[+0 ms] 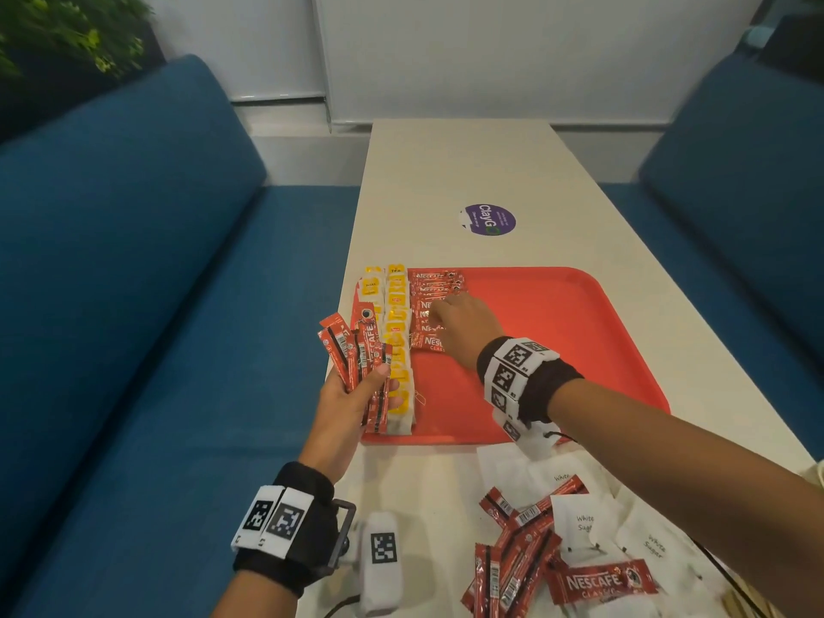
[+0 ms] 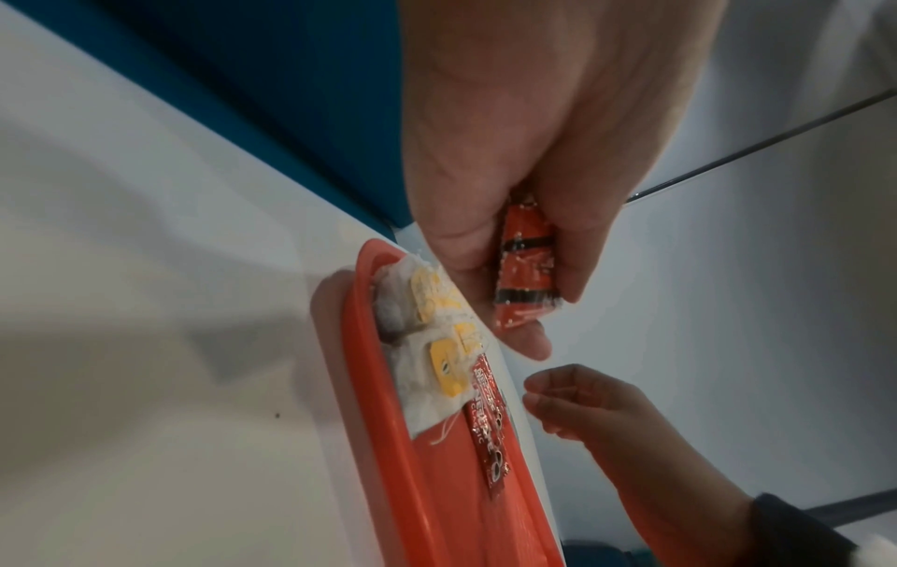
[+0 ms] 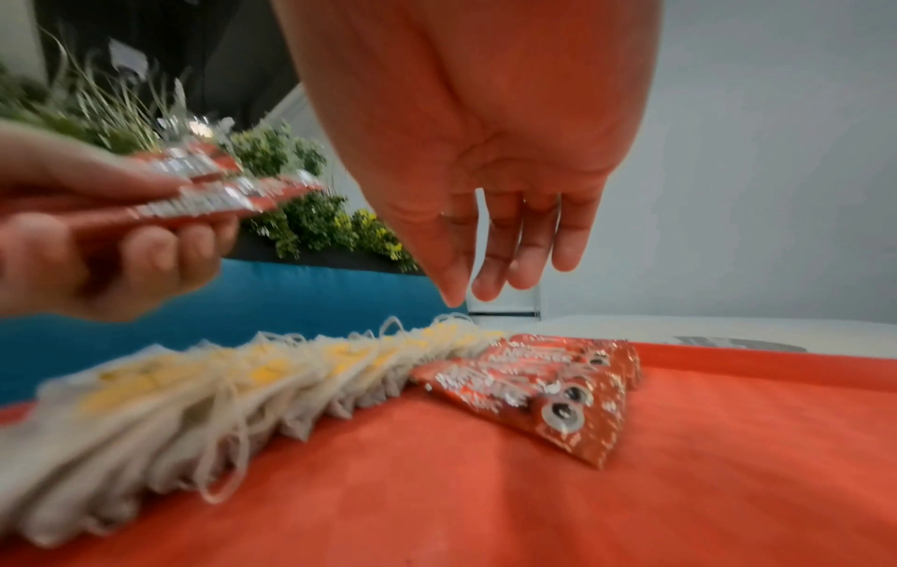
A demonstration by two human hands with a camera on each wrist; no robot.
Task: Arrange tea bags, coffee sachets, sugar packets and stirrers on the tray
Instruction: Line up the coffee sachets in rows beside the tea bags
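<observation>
Fingers [image 3: 490, 245] of the right hand [image 1: 463, 325] hang loose and released, holding nothing, tips just above the overlapped row of coffee sachets [image 1: 434, 305] at about ten o'clock on the red tray [image 1: 557, 332]. Fingers [image 3: 145, 249] of the left hand [image 1: 352, 394] are clenched round a fanned bundle of coffee sticks [image 1: 356, 350], held over the tray's nine o'clock edge, above the column of tea bags [image 1: 397, 350] that lies just beside the sachets. The likeliest slip, as I judge it, lies in that bundle: the sticks splay at different angles, so drawing one out could loosen the rest onto the tea bags or off the tabletop [image 1: 468, 171] onto the blue seat [image 1: 178, 305]. The right fingertips could also nudge the shingled sachets out of line, since each only rests on the next. Tea-bag strings [image 3: 218, 441] loop freely and could snag a finger. Loose sachets [image 1: 512, 568] and white sugar packets [image 1: 584, 524] wait at six o'clock on the tabletop, and the right forearm crosses just above them and could sweep them.
</observation>
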